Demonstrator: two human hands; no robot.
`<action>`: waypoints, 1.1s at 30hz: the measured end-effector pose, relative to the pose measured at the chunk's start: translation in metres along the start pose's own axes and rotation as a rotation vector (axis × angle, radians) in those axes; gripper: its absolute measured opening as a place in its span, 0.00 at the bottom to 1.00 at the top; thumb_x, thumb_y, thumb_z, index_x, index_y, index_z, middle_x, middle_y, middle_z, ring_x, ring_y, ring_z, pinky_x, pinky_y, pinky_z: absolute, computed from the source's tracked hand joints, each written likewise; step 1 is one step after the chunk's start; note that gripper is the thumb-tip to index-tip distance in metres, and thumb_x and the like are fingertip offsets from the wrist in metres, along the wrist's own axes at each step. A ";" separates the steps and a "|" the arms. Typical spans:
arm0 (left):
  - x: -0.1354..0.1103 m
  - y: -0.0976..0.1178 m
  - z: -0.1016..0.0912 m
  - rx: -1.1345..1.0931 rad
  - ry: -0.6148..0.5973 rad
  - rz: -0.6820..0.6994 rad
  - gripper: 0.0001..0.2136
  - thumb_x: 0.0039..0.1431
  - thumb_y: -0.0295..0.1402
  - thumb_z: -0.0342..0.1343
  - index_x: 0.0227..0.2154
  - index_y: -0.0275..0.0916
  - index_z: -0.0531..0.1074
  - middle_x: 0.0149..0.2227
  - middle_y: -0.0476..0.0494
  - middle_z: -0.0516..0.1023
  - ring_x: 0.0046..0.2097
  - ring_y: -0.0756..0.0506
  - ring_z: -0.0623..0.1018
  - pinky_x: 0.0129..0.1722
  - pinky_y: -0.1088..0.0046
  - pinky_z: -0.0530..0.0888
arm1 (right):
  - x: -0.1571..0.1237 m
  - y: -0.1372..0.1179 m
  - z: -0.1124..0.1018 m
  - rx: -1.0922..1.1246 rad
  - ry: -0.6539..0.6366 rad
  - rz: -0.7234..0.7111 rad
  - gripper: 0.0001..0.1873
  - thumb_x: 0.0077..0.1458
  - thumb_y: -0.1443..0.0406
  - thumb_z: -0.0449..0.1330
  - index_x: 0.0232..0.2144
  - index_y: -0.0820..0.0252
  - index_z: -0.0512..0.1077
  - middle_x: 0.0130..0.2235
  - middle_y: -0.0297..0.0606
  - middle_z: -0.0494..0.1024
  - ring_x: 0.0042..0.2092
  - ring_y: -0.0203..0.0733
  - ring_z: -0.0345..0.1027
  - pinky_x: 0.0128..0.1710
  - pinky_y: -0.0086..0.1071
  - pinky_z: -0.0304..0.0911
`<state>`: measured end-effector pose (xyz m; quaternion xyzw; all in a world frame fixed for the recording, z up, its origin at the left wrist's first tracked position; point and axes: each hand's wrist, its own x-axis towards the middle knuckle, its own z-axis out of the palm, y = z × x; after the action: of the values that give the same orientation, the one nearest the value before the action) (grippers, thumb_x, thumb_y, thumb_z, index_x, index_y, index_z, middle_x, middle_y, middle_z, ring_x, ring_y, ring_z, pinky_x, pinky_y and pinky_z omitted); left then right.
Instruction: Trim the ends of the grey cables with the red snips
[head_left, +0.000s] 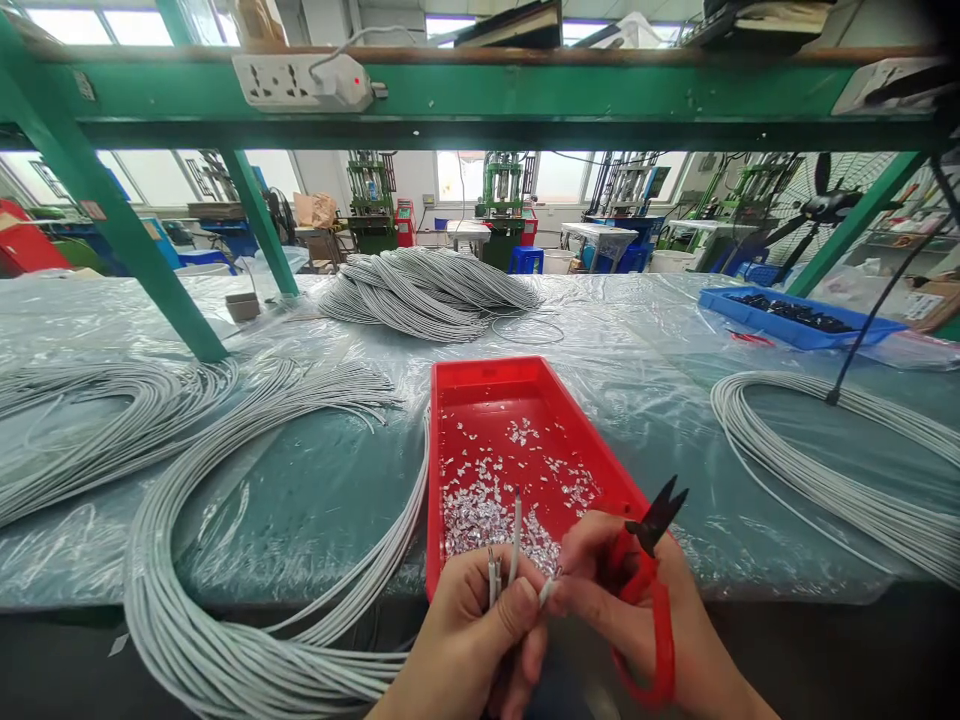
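Several grey-white cables (517, 535) are gripped near their ends in my left hand (480, 625), thumb closed over them. One end stands upright above the fist and shorter ends show beside it. My right hand (622, 590) keeps a pair of red-handled scissors (663, 640) hooked in its palm, the dark blades pointing up and slightly apart. Its thumb and forefinger also pinch the tip of one cable end at the left thumb. Both hands are over the near end of a red tray (487, 370), where shiny foil scraps (480, 515) lie scattered.
A large cable coil (150, 560) curves at the left, another bundle (45, 470) beyond it. More coiled cable (810, 470) lies right, and a heap (427, 290) at the back. A blue tray (862, 335) holds black parts. Green frame posts (127, 220) rise from the plastic-covered table.
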<state>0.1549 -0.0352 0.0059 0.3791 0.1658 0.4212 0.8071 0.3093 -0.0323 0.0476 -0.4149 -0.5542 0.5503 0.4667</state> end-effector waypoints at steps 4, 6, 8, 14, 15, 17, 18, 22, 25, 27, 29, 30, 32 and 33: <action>0.000 0.010 0.003 -0.011 -0.051 -0.079 0.14 0.62 0.42 0.54 0.31 0.35 0.67 0.15 0.55 0.60 0.11 0.59 0.54 0.08 0.88 0.50 | -0.001 -0.003 0.003 0.047 -0.004 -0.010 0.10 0.42 0.65 0.71 0.26 0.61 0.73 0.22 0.31 0.70 0.24 0.31 0.65 0.25 0.23 0.58; 0.000 0.013 0.003 -0.014 -0.061 -0.124 0.14 0.60 0.42 0.55 0.30 0.34 0.67 0.15 0.55 0.60 0.10 0.59 0.53 0.08 0.87 0.50 | -0.002 -0.003 0.003 0.048 -0.041 -0.049 0.10 0.42 0.65 0.70 0.26 0.61 0.72 0.21 0.31 0.71 0.23 0.32 0.65 0.24 0.23 0.58; 0.000 0.012 0.002 -0.002 -0.048 -0.147 0.15 0.59 0.43 0.57 0.29 0.34 0.67 0.15 0.55 0.60 0.11 0.60 0.52 0.08 0.87 0.49 | -0.003 -0.003 0.001 0.035 -0.074 -0.090 0.08 0.43 0.68 0.69 0.26 0.60 0.72 0.22 0.31 0.72 0.23 0.32 0.65 0.24 0.23 0.58; -0.001 0.009 0.005 0.108 0.003 -0.084 0.17 0.59 0.45 0.56 0.29 0.35 0.64 0.15 0.56 0.60 0.11 0.61 0.51 0.08 0.87 0.48 | -0.007 -0.013 -0.009 -0.387 0.022 -0.289 0.07 0.46 0.70 0.67 0.24 0.59 0.71 0.24 0.29 0.71 0.25 0.29 0.62 0.26 0.21 0.58; -0.001 0.011 0.008 0.127 0.034 -0.096 0.17 0.58 0.46 0.56 0.29 0.34 0.65 0.15 0.56 0.61 0.11 0.61 0.52 0.09 0.87 0.48 | -0.007 -0.016 -0.009 -0.456 0.025 -0.337 0.07 0.47 0.69 0.66 0.23 0.59 0.71 0.23 0.28 0.71 0.24 0.29 0.62 0.25 0.21 0.58; -0.001 0.017 0.014 0.148 0.115 -0.131 0.19 0.56 0.48 0.59 0.28 0.34 0.65 0.16 0.54 0.62 0.13 0.61 0.54 0.11 0.88 0.49 | -0.008 -0.019 -0.008 -0.481 0.052 -0.369 0.06 0.47 0.69 0.66 0.23 0.58 0.71 0.22 0.27 0.71 0.23 0.28 0.62 0.24 0.20 0.58; -0.001 0.020 0.017 0.154 0.156 -0.144 0.20 0.54 0.48 0.60 0.28 0.33 0.65 0.17 0.53 0.64 0.13 0.62 0.55 0.12 0.88 0.49 | -0.008 -0.019 -0.006 -0.454 0.071 -0.352 0.06 0.47 0.68 0.65 0.23 0.58 0.71 0.22 0.28 0.71 0.23 0.28 0.62 0.24 0.20 0.58; 0.000 0.024 0.025 0.184 0.290 -0.080 0.22 0.49 0.49 0.63 0.27 0.32 0.67 0.18 0.52 0.65 0.15 0.61 0.57 0.16 0.85 0.49 | -0.010 -0.012 0.006 -0.327 0.199 -0.216 0.09 0.50 0.63 0.63 0.22 0.58 0.69 0.21 0.29 0.67 0.23 0.29 0.60 0.22 0.22 0.58; 0.003 0.016 0.028 0.363 0.492 0.088 0.17 0.49 0.43 0.64 0.25 0.33 0.70 0.18 0.53 0.62 0.19 0.58 0.60 0.20 0.83 0.55 | -0.012 -0.004 0.018 -0.292 0.280 -0.110 0.11 0.47 0.60 0.64 0.22 0.60 0.69 0.20 0.31 0.65 0.22 0.31 0.58 0.21 0.23 0.57; 0.006 0.009 0.028 0.584 0.654 0.309 0.08 0.51 0.34 0.62 0.24 0.35 0.73 0.22 0.51 0.64 0.23 0.55 0.64 0.24 0.81 0.60 | -0.013 0.000 0.024 -0.305 0.315 -0.064 0.12 0.48 0.58 0.63 0.23 0.60 0.69 0.20 0.31 0.66 0.22 0.32 0.59 0.22 0.24 0.58; 0.009 0.003 0.029 0.764 0.734 0.520 0.05 0.51 0.27 0.57 0.22 0.38 0.74 0.23 0.51 0.64 0.25 0.54 0.65 0.26 0.79 0.60 | -0.012 0.002 0.025 -0.342 0.318 -0.032 0.14 0.50 0.55 0.61 0.23 0.61 0.70 0.20 0.32 0.66 0.22 0.32 0.60 0.22 0.25 0.59; 0.010 0.001 0.029 0.806 0.742 0.573 0.06 0.52 0.26 0.56 0.22 0.39 0.74 0.23 0.51 0.64 0.26 0.54 0.64 0.26 0.79 0.59 | -0.011 0.003 0.022 -0.367 0.308 -0.016 0.16 0.50 0.54 0.60 0.23 0.61 0.70 0.19 0.33 0.66 0.22 0.33 0.60 0.22 0.25 0.59; 0.012 0.001 0.030 0.786 0.747 0.520 0.06 0.52 0.27 0.56 0.22 0.39 0.74 0.22 0.52 0.63 0.24 0.55 0.63 0.25 0.78 0.58 | -0.004 0.002 0.009 -0.424 0.270 0.013 0.17 0.51 0.53 0.59 0.25 0.62 0.71 0.21 0.35 0.69 0.23 0.35 0.63 0.23 0.26 0.61; 0.012 0.003 0.029 0.742 0.752 0.437 0.05 0.51 0.29 0.58 0.23 0.38 0.75 0.22 0.52 0.64 0.24 0.55 0.62 0.24 0.78 0.57 | 0.001 0.001 -0.001 -0.459 0.245 0.028 0.16 0.51 0.54 0.59 0.27 0.63 0.71 0.23 0.37 0.71 0.25 0.37 0.66 0.24 0.27 0.63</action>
<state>0.1776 -0.0383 0.0280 0.4866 0.4961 0.5976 0.3999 0.3102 -0.0307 0.0467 -0.5813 -0.5980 0.3622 0.4163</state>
